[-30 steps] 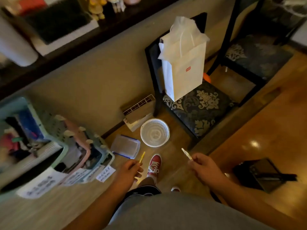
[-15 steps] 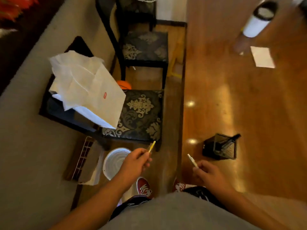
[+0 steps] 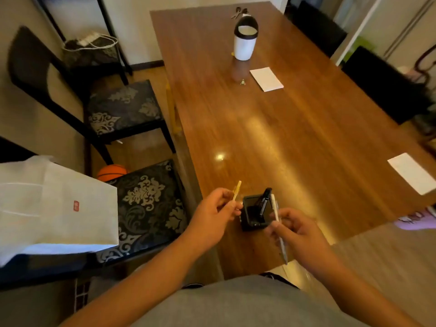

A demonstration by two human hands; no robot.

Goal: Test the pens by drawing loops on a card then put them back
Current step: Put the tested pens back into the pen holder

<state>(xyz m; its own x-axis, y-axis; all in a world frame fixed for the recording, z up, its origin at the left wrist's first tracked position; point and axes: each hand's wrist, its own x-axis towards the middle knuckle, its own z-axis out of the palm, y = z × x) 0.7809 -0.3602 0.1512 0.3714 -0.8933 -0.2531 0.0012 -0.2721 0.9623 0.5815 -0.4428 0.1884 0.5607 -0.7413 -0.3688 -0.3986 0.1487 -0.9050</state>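
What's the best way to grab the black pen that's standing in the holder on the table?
Pinch the black pen by its top end, coming from above. It stands tilted in the holder, only that end pokes out above the rim, and the walls block its sides.

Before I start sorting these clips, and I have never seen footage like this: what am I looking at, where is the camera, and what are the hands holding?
There is no machine here. A person wears one wide-angle camera on the head, and it looks down at their own two bare hands. The left hand pinches a yellow pen. The right hand grips a white pen. Between the hands, a black mesh pen holder stands on the wooden table. Farther off, a white card lies near an upright white cup, and a second card lies at the right.
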